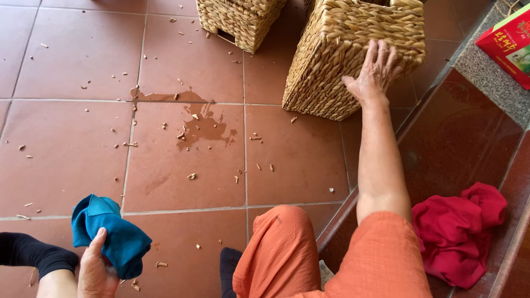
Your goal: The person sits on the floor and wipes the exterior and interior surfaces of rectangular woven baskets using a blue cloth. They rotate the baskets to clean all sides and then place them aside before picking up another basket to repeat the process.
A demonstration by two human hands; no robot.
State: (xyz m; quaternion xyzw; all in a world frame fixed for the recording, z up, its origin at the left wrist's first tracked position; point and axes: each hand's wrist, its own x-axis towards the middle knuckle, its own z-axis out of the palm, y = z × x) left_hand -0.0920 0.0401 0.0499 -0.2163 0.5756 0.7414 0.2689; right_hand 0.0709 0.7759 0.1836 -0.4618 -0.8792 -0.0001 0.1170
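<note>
Straw-coloured fibre scraps [182, 135] litter the terracotta floor tiles [298, 160] around a damp patch [207, 124]. A second woven basket [240, 19] stands behind. A crumpled red cloth [458, 232] lies on the glossy step [458, 143], below a red box [510, 41]. The right hand [375, 72] presses flat, fingers spread, against the tilted wicker basket [342, 49]. The left hand [96, 273] clutches a folded teal cloth [110, 232] near the floor.
</note>
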